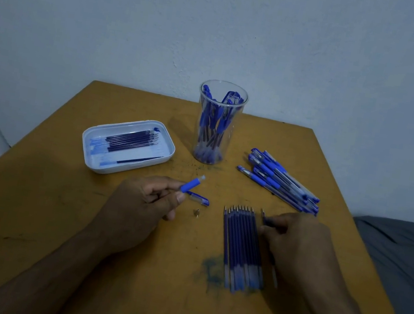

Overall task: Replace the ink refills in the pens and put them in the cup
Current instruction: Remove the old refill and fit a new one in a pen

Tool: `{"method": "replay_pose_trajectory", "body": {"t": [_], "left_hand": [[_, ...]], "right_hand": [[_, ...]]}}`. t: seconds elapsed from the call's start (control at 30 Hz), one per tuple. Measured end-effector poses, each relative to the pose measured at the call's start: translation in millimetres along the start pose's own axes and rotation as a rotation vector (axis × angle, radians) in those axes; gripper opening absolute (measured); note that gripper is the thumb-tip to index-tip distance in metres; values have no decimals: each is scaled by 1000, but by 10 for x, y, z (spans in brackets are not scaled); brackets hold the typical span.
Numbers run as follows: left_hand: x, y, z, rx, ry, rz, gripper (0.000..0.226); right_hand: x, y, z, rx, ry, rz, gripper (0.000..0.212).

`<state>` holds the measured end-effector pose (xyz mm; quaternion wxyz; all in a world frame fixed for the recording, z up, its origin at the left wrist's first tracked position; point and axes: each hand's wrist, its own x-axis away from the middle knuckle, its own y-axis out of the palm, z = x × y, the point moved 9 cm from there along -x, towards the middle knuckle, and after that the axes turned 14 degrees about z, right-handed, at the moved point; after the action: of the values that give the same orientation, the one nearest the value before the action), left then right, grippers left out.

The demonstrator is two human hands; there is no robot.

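Note:
My left hand [143, 201] grips an open pen barrel [192, 183] with a blue grip, its open end pointing up and right. The pen's cap [198, 198] and small brass tip [196, 213] lie on the table just right of that hand. A row of several blue refills [240, 247] lies in the middle. My right hand [295, 243] pinches a single refill [264, 219] at the right edge of that row; most of that refill is hidden under the hand. The clear cup [218, 123] at the back holds several blue pens.
A white tray [95, 162] at the left holds several refills. A pile of capped blue pens [278, 180] lies at the right. An ink stain [210, 267] marks the brown table [49, 240]. Grey fabric [402, 258] lies beyond the right edge.

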<state>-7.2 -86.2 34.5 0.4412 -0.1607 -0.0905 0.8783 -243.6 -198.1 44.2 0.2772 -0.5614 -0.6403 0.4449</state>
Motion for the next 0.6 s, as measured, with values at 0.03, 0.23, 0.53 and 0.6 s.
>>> {"method": "replay_pose_trajectory", "body": {"t": [0.03, 0.23, 0.53, 0.6], "left_hand": [[-1, 7, 3, -6, 4, -4, 17], [-5, 20, -14, -12, 10, -21, 23], [-10, 22, -35, -51, 24, -20, 16], [-5, 24, -23, -57, 35, -19, 17]], "right_hand": [[10, -6, -3, 0, -2, 0, 17], [47, 3, -20, -7, -30, -3, 20], [62, 21, -59, -2, -97, -3, 23], [62, 21, -54, 2, -101, 5, 25]]}}
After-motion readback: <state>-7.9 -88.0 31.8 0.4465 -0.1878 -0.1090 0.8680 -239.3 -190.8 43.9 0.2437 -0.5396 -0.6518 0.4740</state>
